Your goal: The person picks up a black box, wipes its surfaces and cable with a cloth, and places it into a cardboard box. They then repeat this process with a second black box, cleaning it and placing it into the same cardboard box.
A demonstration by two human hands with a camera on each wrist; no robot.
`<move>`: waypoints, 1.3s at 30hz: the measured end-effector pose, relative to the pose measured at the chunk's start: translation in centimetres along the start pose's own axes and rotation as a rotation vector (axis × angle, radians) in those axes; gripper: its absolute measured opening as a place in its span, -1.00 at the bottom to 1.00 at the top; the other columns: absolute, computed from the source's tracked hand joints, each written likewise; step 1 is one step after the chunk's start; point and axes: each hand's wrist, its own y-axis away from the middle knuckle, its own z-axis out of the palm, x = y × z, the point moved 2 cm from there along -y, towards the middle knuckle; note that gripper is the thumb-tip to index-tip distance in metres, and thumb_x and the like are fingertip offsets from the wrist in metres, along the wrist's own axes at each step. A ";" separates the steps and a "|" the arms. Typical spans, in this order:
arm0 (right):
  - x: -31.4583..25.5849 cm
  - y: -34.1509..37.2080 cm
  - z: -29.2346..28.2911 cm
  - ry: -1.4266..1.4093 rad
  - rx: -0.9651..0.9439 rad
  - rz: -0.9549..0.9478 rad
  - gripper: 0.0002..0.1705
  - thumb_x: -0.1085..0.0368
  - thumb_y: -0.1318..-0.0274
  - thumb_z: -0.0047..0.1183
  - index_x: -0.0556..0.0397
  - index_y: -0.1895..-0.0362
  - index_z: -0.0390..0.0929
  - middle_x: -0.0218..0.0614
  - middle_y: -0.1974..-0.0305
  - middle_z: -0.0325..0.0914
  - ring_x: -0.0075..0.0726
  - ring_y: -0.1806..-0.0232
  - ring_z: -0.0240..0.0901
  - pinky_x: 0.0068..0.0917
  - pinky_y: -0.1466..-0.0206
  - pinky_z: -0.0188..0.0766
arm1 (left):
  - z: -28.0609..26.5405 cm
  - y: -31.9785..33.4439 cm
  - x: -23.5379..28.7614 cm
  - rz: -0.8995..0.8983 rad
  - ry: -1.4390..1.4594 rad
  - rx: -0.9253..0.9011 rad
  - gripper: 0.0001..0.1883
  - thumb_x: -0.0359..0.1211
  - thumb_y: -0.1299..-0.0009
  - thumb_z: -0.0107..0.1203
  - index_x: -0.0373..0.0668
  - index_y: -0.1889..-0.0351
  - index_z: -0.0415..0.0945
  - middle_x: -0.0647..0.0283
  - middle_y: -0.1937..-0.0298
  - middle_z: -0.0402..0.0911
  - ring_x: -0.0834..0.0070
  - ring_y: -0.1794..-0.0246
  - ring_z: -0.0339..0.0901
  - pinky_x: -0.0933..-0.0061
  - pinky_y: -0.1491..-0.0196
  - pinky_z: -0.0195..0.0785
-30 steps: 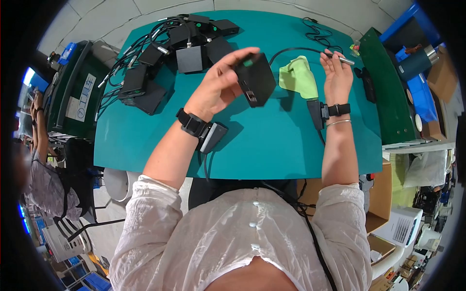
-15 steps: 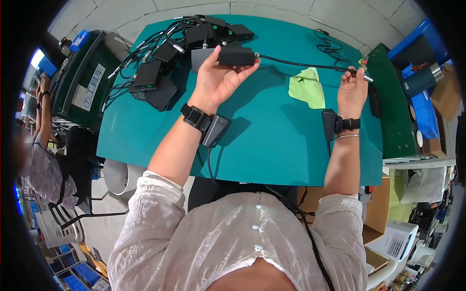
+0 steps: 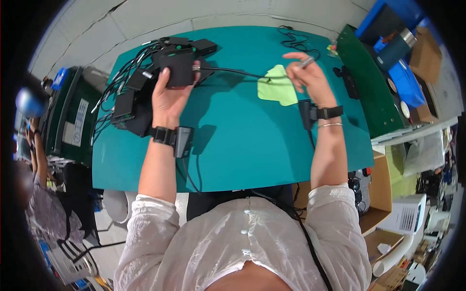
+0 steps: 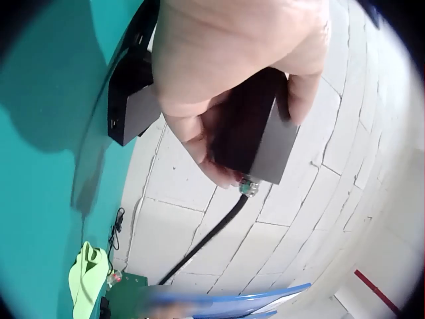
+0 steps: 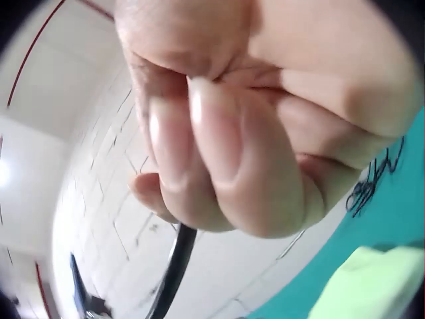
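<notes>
In the head view my left hand (image 3: 169,107) grips a flat black box (image 3: 178,70), its broad face turned up, in front of the pile of similar boxes. A black cable (image 3: 233,71) runs from a metal connector on the box's right side across to my right hand (image 3: 314,83). That hand's fingers are curled around the cable by its silver metal plug (image 3: 307,61). The left wrist view shows thumb and fingers around the box (image 4: 273,146), with the connector (image 4: 248,187) at its end. In the right wrist view the cable (image 5: 175,269) comes out below the bent fingers.
Several black boxes (image 3: 125,104) with cables lie heaped at the back left of the green table (image 3: 238,145). A lime-green cloth (image 3: 275,93) lies below the right hand's cable. A thin coiled cord (image 3: 296,41) and a dark object (image 3: 347,82) are toward the right.
My left hand has carried the box left toward the pile and turned its broad face up. My right hand, still gripping the plug end, has moved left, and the cable now crosses over the cloth.
</notes>
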 end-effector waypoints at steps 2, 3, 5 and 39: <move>1.5 -0.7 0.5 0.228 0.045 -0.157 -0.78 0.34 -0.30 -0.09 0.07 0.01 0.46 -0.46 0.37 0.43 -0.65 0.43 0.25 -0.67 0.36 0.29 | 0.2 0.0 0.1 0.080 -0.096 -0.010 -0.52 -0.40 -0.31 0.17 -0.19 -0.19 0.33 -0.06 -0.20 0.39 -0.06 -0.25 0.33 -0.05 -0.27 0.25; 1.1 -0.7 1.2 0.291 0.059 -0.178 -0.85 0.36 -0.28 -0.08 0.06 0.14 0.51 -0.46 0.30 0.45 -0.59 0.35 0.31 -0.61 0.23 0.35 | 0.5 0.0 -0.1 0.101 -0.158 -0.039 -0.49 -0.41 -0.29 0.19 -0.20 -0.20 0.33 -0.06 -0.22 0.39 -0.02 -0.27 0.31 -0.05 -0.31 0.20; 0.7 -0.7 1.8 0.401 0.099 -0.242 -0.86 0.37 -0.28 -0.08 0.06 0.15 0.52 -0.44 0.28 0.45 -0.56 0.35 0.32 -0.59 0.23 0.36 | 0.5 0.0 -0.2 0.114 -0.219 -0.074 -0.47 -0.42 -0.27 0.20 -0.21 -0.22 0.33 -0.06 -0.24 0.38 0.01 -0.30 0.29 -0.05 -0.36 0.14; 5.2 0.3 -5.4 -0.305 0.656 0.081 -0.52 0.35 -0.24 -0.03 0.23 -0.22 0.26 -0.19 -0.13 0.41 -0.32 0.15 0.42 -0.46 0.14 0.40 | 1.6 -3.3 6.2 0.464 -0.096 0.262 -0.73 -0.60 -0.41 -0.07 -0.30 -0.04 0.20 -0.01 -0.07 0.42 0.09 -0.09 0.45 -0.12 -0.26 0.34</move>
